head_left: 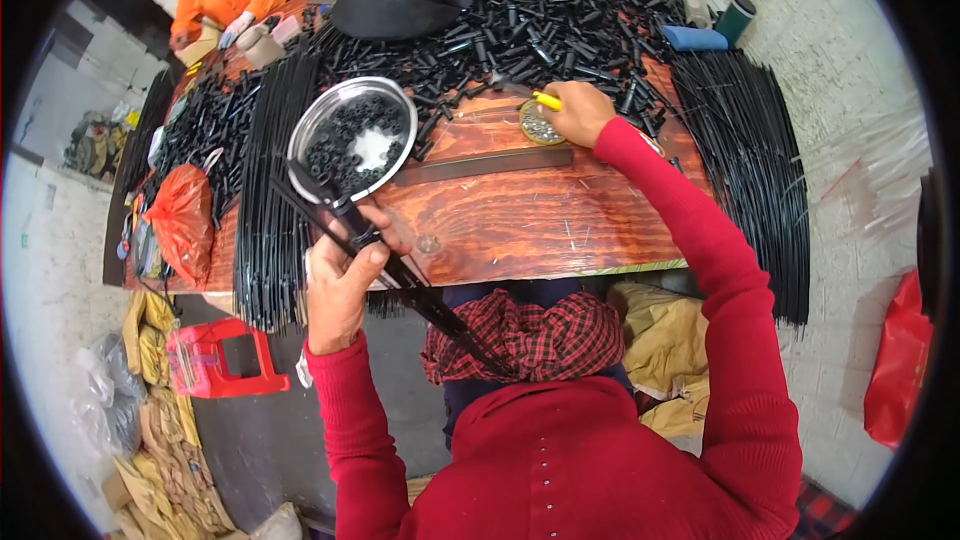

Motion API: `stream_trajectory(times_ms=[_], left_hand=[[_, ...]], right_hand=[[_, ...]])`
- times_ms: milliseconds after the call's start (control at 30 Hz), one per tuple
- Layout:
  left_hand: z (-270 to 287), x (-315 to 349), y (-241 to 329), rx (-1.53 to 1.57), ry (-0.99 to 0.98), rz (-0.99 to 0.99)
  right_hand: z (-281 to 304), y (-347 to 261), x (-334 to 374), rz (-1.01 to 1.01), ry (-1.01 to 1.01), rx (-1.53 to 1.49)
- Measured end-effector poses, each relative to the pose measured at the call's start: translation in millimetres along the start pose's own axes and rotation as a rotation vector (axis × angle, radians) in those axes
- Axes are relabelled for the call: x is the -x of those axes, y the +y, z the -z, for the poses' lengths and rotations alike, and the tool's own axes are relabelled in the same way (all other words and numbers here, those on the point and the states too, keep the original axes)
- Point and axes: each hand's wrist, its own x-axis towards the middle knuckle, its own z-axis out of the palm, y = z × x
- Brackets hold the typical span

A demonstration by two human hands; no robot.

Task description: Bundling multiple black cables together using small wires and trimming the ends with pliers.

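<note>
Left hand [345, 275]: closed around slim black rods [445, 320], long axis slanting from metal bowl [350, 87] down to checked cloth [570, 335]. Right hand [580, 112]: gripping yellow-handled tool [548, 100]; nearer hand to round dish of small metallic pieces [541, 127]. Beyond: small black rings [335, 155] inside bowl; glossy, wood-grained bench [530, 215].

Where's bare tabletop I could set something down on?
Mostly bare: tabletop between dark bar and near edge, right of the clear cup; narrower strip between bar and black tubes. Crowded: far side, under those tubes; left, with metal bowl and black rods.
</note>
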Motion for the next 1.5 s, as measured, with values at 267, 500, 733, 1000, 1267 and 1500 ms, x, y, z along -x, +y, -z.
stream_trajectory(times_ms=[267, 500, 733, 1000, 1267, 1500], left_hand=[[-21.2, 7.1, 14.6, -0.102, -0.012, 0.039], [-38.3, 24.1, 31.3, -0.153, -0.111, 0.016], [-54.3, 36.9, 37.3, -0.175, -0.115, -0.049], [-65.1, 43.0, 40.2, -0.153, -0.126, -0.038], [-66.3, 42.0, 38.0, -0.194, -0.126, -0.068], [-66.6, 40.5, 36.9, -0.180, -0.139, -0.073]], right_hand=[[34.1, -80.9, 68.5, 0.078, -0.347, -0.982], [52.8, -138.5, 113.0, 0.245, -0.461, -1.022], [64.1, -147.8, 131.7, 0.302, -0.455, -1.178], [63.5, -142.3, 137.8, 0.223, -0.492, -1.238], [68.8, -144.9, 138.5, 0.242, -0.471, -1.196], [67.8, -143.8, 138.2, 0.203, -0.495, -1.231]])
